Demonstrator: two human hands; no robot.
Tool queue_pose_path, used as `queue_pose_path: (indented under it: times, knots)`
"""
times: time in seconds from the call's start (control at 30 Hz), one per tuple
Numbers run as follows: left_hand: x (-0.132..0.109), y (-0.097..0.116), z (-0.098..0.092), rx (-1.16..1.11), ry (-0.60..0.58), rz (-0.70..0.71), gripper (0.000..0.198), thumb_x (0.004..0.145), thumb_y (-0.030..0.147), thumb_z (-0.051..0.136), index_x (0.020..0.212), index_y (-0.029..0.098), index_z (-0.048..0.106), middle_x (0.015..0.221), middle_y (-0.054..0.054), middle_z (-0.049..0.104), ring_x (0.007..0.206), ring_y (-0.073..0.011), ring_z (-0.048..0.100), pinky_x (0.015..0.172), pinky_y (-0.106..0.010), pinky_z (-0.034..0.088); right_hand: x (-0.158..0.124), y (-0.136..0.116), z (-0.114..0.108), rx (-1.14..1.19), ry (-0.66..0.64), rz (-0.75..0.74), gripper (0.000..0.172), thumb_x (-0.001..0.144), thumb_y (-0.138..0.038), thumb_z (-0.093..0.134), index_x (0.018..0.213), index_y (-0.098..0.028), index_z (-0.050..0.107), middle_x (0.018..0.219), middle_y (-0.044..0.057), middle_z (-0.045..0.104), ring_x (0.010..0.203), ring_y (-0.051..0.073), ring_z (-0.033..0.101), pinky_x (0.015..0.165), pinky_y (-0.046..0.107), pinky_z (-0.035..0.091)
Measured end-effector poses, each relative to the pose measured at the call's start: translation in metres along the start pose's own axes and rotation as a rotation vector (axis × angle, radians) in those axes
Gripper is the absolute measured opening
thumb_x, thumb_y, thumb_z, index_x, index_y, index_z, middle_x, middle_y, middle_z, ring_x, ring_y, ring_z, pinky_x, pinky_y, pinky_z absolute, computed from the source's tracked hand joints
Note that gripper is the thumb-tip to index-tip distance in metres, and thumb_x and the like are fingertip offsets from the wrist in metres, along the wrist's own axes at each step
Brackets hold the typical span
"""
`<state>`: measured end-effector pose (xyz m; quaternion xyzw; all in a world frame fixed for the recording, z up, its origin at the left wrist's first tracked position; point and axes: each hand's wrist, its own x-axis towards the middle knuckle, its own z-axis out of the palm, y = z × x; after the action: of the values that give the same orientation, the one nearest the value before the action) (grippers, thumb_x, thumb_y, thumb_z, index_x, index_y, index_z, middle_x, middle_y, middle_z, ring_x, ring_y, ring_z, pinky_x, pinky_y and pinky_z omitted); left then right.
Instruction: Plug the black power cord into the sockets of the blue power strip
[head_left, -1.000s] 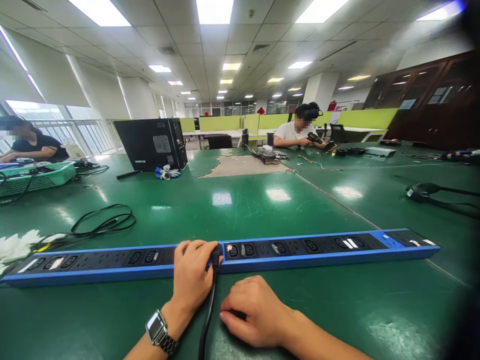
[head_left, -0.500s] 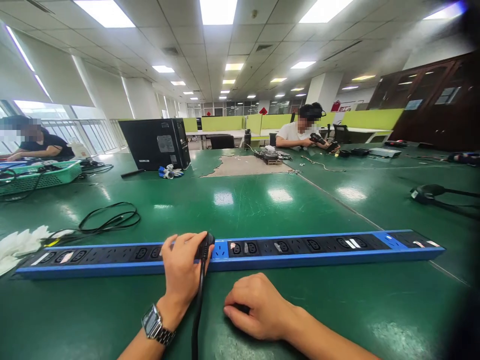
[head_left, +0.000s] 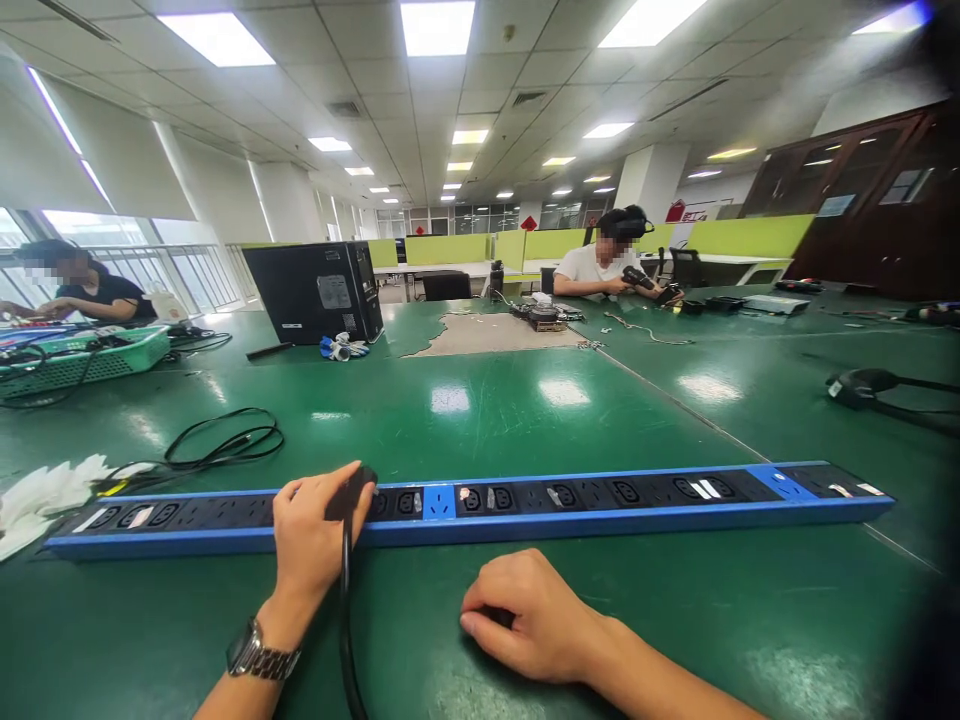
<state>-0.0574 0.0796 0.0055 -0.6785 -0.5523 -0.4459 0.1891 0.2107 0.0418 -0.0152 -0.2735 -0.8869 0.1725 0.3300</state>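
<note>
A long blue power strip with black sockets lies across the green table. Over its left half, my left hand grips a black plug, whose thick cable hangs down toward the near edge of the view. Whether the plug touches a socket cannot be made out. A metal watch is on my left wrist. My right hand rests on the table just in front of the strip, fingers curled in; something dark shows between thumb and fingers, too hidden to name.
A coiled black cable and white gloves lie at left. Farther back are a green basket, a black computer case and a blue-white bundle. A headset-like black object lies right. Two people sit across the table.
My left hand has moved left along the strip with the plug, uncovering sockets beside the blue section. My right hand has hardly shifted. The person at far left has changed posture.
</note>
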Motion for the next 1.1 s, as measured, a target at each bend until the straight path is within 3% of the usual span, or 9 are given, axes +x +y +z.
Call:
queue_pose_path:
  times: [0.13, 0.33, 0.43, 0.6, 0.8, 1.1]
  knots:
    - [0.0, -0.002, 0.001, 0.003, -0.024, -0.014, 0.025, 0.086, 0.041, 0.06, 0.1, 0.023, 0.068, 0.091, -0.005, 0.075, 0.081, -0.0217, 0.068, 0.088, -0.041, 0.042, 0.0, 0.001, -0.001, 0.004, -0.01, 0.017, 0.022, 0.086, -0.027, 0.05, 0.074, -0.022, 0.068, 0.062, 0.0, 0.068, 0.056, 0.013, 0.06, 0.055, 0.024, 0.041]
    - [0.005, -0.007, -0.01, 0.072, 0.117, -0.069, 0.026, 0.084, 0.042, 0.061, 0.091, 0.019, 0.07, 0.084, -0.007, 0.075, 0.077, -0.0236, 0.068, 0.086, -0.042, 0.044, -0.001, 0.002, -0.002, 0.017, -0.019, 0.023, 0.022, 0.086, -0.027, 0.05, 0.075, -0.022, 0.069, 0.063, 0.0, 0.068, 0.057, 0.013, 0.061, 0.056, 0.024, 0.041]
    - [0.005, -0.012, -0.012, 0.117, 0.128, -0.071, 0.027, 0.083, 0.041, 0.06, 0.089, 0.018, 0.071, 0.081, -0.008, 0.074, 0.075, -0.0244, 0.068, 0.085, -0.043, 0.044, -0.002, 0.002, -0.002, 0.013, -0.014, 0.028, 0.021, 0.085, -0.026, 0.051, 0.075, -0.022, 0.069, 0.063, 0.0, 0.068, 0.057, 0.013, 0.061, 0.056, 0.024, 0.041]
    - [0.005, -0.026, -0.011, 0.134, 0.009, -0.003, 0.026, 0.084, 0.042, 0.058, 0.087, 0.021, 0.072, 0.081, -0.006, 0.074, 0.077, -0.0242, 0.068, 0.086, -0.043, 0.043, -0.001, 0.002, -0.002, 0.011, -0.016, 0.041, 0.021, 0.085, -0.025, 0.051, 0.074, -0.022, 0.068, 0.064, 0.0, 0.069, 0.057, 0.013, 0.06, 0.056, 0.024, 0.04]
    - [0.009, -0.038, -0.012, -0.009, -0.14, 0.109, 0.024, 0.084, 0.038, 0.059, 0.092, 0.02, 0.072, 0.077, -0.004, 0.07, 0.079, -0.0216, 0.063, 0.076, -0.034, 0.047, -0.002, 0.006, -0.001, 0.021, -0.029, 0.043, 0.02, 0.084, -0.026, 0.052, 0.073, -0.02, 0.069, 0.063, 0.0, 0.068, 0.057, 0.012, 0.059, 0.056, 0.024, 0.038]
    - [0.017, -0.045, -0.023, -0.072, -0.292, 0.106, 0.024, 0.08, 0.041, 0.062, 0.092, 0.022, 0.072, 0.079, -0.003, 0.071, 0.08, -0.0213, 0.062, 0.075, -0.033, 0.049, -0.003, 0.007, -0.001, 0.033, -0.044, 0.059, 0.02, 0.083, -0.027, 0.053, 0.075, -0.02, 0.069, 0.065, 0.0, 0.069, 0.059, 0.013, 0.06, 0.057, 0.024, 0.038]
